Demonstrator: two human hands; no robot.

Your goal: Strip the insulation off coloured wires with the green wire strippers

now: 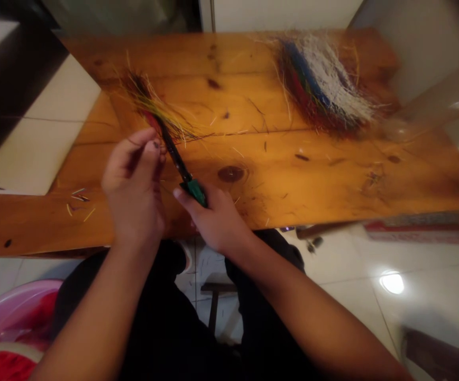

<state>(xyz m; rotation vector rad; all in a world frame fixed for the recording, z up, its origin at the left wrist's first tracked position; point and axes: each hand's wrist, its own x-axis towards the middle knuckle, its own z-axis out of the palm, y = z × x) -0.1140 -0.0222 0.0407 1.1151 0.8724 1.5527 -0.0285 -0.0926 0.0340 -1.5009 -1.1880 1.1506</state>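
Gripping a green-handled tool (179, 165) at frame centre: right hand (219, 219), fingers closed; left hand (132, 190), left of centre: fingertips pinched together, contents indeterminate.

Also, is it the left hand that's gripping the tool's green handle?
No, the right hand is wrapped around the green handle, while the left hand is near the far end of the dark shaft.

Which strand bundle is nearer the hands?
The yellow-and-dark bundle, just beyond the left hand; the bigger white-and-blue bundle lies off to the right.
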